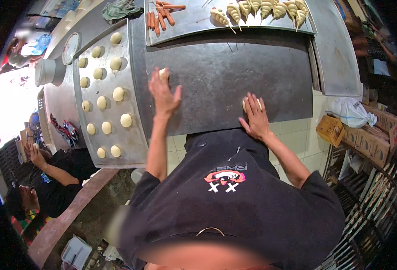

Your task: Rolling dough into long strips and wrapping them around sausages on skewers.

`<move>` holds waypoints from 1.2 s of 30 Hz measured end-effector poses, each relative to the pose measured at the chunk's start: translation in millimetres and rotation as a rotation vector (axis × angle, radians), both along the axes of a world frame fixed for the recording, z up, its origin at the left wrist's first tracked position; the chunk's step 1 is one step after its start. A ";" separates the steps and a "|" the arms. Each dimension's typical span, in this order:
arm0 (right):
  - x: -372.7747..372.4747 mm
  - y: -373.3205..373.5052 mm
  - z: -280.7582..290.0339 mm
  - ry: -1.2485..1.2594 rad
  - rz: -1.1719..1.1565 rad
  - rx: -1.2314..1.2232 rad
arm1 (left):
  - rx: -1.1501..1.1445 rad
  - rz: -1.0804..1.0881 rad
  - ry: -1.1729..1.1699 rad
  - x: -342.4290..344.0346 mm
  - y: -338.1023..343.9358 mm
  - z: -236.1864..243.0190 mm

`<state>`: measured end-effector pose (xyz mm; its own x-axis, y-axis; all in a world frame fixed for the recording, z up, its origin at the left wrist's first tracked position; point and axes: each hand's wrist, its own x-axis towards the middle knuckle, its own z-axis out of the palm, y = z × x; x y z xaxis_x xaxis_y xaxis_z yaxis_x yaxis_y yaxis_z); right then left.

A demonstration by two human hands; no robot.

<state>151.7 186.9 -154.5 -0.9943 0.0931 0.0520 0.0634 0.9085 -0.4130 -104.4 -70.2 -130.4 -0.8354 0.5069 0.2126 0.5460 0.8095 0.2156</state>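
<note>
My left hand [164, 92] rests on the dark steel worktop [198, 99] with its thumb apart and fingers stretched over a pale dough ball [163, 72], mostly hidden under them. Further right, my right hand [254, 116] lies with extended fingers over another dough ball [245, 106], its thumb out to the side. Left of my left hand, a metal tray [137, 153] holds many round dough balls [118, 93] in rows. Above both hands, a second tray [198, 36] holds red sausages [160, 20] and skewers wrapped in spiralled dough [266, 11].
A co-worker [63, 173] at the left raises a hand holding something small. A white bucket [43, 72], round lid [70, 47] and cloth [117, 11] sit along the left counter. Cardboard boxes [365, 139], a white bag [349, 110] and metal racks [347, 211] stand at the right.
</note>
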 end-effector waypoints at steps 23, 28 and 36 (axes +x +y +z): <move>-156.5 6.5 -26.6 -0.052 -0.321 0.191 | 0.670 -0.041 -0.350 39.4 100.9 -47.2; -252.8 34.8 -36.1 0.028 -0.517 -0.282 | 1.633 0.213 -0.854 -18.0 198.1 -40.1; -45.1 -16.3 -21.6 0.072 -0.186 -0.318 | 0.814 -0.402 -0.923 144.1 133.4 -48.8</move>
